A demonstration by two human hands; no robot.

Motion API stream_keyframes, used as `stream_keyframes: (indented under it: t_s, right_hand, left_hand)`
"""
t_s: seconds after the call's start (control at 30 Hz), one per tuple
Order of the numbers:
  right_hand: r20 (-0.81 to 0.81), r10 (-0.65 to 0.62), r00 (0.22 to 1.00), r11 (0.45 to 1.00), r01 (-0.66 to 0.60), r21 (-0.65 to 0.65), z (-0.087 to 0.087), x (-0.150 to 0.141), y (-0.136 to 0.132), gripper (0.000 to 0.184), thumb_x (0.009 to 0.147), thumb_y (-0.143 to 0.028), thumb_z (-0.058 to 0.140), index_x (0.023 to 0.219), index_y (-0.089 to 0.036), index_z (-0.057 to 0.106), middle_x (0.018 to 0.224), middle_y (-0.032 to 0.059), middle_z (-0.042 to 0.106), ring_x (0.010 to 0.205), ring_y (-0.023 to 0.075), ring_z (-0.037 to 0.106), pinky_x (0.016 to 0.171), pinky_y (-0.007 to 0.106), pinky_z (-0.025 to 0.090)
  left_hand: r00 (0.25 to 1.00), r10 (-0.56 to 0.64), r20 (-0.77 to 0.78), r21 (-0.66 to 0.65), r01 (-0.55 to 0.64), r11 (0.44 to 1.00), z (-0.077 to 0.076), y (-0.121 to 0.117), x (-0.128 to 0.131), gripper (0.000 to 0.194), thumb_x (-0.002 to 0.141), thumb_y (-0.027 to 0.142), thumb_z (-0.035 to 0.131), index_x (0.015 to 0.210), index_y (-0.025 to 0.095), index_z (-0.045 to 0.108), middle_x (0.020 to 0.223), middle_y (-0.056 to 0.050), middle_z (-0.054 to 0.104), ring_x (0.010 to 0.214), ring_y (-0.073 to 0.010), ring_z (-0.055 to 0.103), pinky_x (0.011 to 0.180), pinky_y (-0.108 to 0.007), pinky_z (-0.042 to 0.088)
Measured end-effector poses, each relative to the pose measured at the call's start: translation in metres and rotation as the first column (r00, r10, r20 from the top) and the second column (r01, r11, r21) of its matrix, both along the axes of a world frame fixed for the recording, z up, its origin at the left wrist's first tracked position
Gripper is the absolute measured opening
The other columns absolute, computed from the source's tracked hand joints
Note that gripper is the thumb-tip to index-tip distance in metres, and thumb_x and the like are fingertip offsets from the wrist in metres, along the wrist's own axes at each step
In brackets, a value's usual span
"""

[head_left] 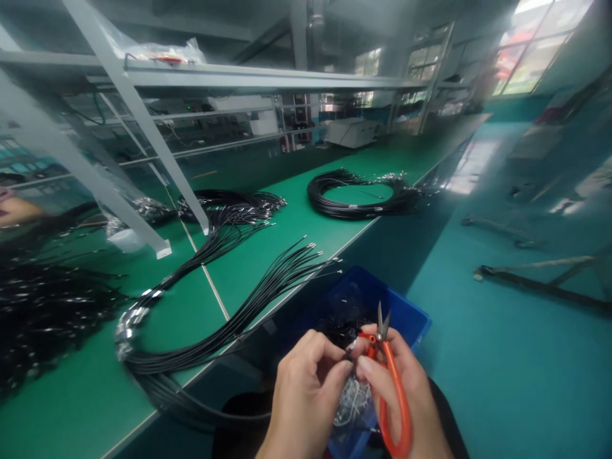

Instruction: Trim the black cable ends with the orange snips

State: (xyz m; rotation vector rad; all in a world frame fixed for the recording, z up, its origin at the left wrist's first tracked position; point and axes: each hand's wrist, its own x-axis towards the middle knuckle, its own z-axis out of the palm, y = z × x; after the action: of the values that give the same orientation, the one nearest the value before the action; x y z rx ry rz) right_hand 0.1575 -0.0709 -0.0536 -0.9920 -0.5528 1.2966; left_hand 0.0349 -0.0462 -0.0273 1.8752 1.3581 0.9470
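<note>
My left hand (306,389) is closed, with thumb and forefinger pinching the dark end of a thin black cable (349,354). Red-handled scissors (399,398) rest in my right hand (414,376), their short blades pointing up and slightly apart. The right thumb and forefinger meet close to the left fingertips, at the cable end; what exactly they touch is hidden. Below both hands is a blue bin (415,317) holding dark scraps and a clump of whitish clear strips (352,400). A curved bundle of black cables (191,357) lies on the bench to the left.
On the green bench (268,245) lie a coiled cable bundle (351,209), another bundle (229,207) behind the shelf post (165,137), and a dark cable heap (52,306) at left. Another person's arm (19,210) shows at far left. A wheeled stand (540,280) is on the floor at right.
</note>
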Motion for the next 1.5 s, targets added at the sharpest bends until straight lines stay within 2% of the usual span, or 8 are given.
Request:
stream_keyframes:
  t_s: [0.27,0.37,0.47,0.53,0.8,1.13,1.3,1.5]
  right_hand:
    - [0.070,-0.082,0.994,0.995,0.086,-0.054,-0.002,0.009,0.001,0.038,0.067,-0.033,0.076,0.098,-0.024,0.056,0.082,0.0016,0.067,0.070,0.0157,0.055,0.063,0.024,0.044]
    - [0.105,-0.157,0.982,0.984,0.165,-0.072,-0.005,0.019,0.001,0.040,0.065,-0.033,0.077,0.099,-0.024,0.058,0.082,0.0022,0.066,0.068,0.0161,0.053,0.059,0.025,0.045]
    - [0.101,-0.211,0.972,0.973,0.218,-0.074,-0.006,0.031,0.002,0.042,0.064,-0.031,0.078,0.101,-0.024,0.059,0.085,0.0022,0.066,0.068,0.0152,0.052,0.058,0.022,0.045]
    - [0.074,-0.228,0.971,0.972,0.231,-0.039,-0.005,0.038,0.003,0.037,0.066,-0.029,0.077,0.098,-0.023,0.060,0.083,0.0020,0.065,0.068,0.0142,0.051,0.059,0.021,0.045]
    - [0.040,-0.265,0.963,0.962,0.262,0.083,0.009,0.039,0.006,0.026,0.074,-0.021,0.071,0.097,-0.023,0.060,0.081,0.0012,0.064,0.065,0.0122,0.049,0.059,0.021,0.042]
    - [0.043,-0.374,0.926,0.926,0.371,0.066,0.009,0.056,0.012,0.027,0.069,-0.023,0.073,0.091,-0.024,0.057,0.067,-0.0060,0.055,0.054,0.0095,0.048,0.050,0.020,0.039]
    - [0.014,-0.211,0.977,0.977,0.211,0.011,0.006,0.038,0.004,0.032,0.068,-0.025,0.075,0.093,-0.022,0.057,0.064,-0.0051,0.058,0.047,0.0093,0.047,0.044,0.020,0.037]
    - [-0.101,-0.186,0.977,0.979,0.193,0.061,0.011,0.019,-0.001,0.037,0.066,-0.025,0.075,0.097,-0.022,0.054,0.076,0.0007,0.066,0.054,0.0124,0.055,0.051,0.025,0.045]
  left_hand:
    - [0.996,0.053,-0.075,0.042,-0.050,0.998,-0.006,0.001,0.000,0.015,0.076,0.012,0.056,0.064,0.019,0.051,0.064,0.003,0.053,0.057,-0.0120,0.051,0.052,-0.021,0.036]
    - [0.986,-0.067,-0.154,0.014,0.070,0.997,-0.015,0.000,0.004,0.014,0.071,0.009,0.061,0.066,0.021,0.056,0.068,0.003,0.058,0.061,-0.0127,0.056,0.054,-0.021,0.039]
    - [0.851,-0.228,-0.473,-0.017,0.250,0.968,-0.023,0.008,0.000,0.008,0.072,0.018,0.065,0.069,0.025,0.063,0.070,0.003,0.063,0.066,-0.0153,0.059,0.055,-0.022,0.041]
    - [0.743,-0.106,-0.660,0.026,0.164,0.986,-0.027,0.021,-0.011,0.007,0.079,0.021,0.059,0.077,0.023,0.064,0.078,-0.002,0.065,0.077,-0.0206,0.059,0.064,-0.028,0.044]
    - [0.613,-0.019,-0.790,0.014,0.048,0.999,-0.056,0.061,-0.041,0.019,0.070,0.000,0.053,0.083,0.010,0.062,0.076,-0.015,0.066,0.080,-0.0301,0.060,0.073,-0.041,0.040]
    - [0.828,-0.288,-0.482,0.129,0.393,0.911,0.024,0.030,0.023,0.018,0.087,0.020,0.047,0.092,0.027,0.063,0.088,-0.001,0.063,0.072,-0.0160,0.058,0.062,-0.025,0.040]
    - [0.904,-0.198,-0.380,0.316,0.328,0.891,0.025,0.008,0.023,0.018,0.086,0.020,0.049,0.085,0.022,0.067,0.074,-0.004,0.061,0.071,-0.0196,0.053,0.063,-0.028,0.040]
    - [0.979,-0.170,0.111,-0.069,0.178,0.982,0.013,0.004,0.015,0.014,0.081,0.022,0.055,0.075,0.019,0.067,0.069,-0.002,0.061,0.062,-0.0152,0.055,0.057,-0.022,0.042]
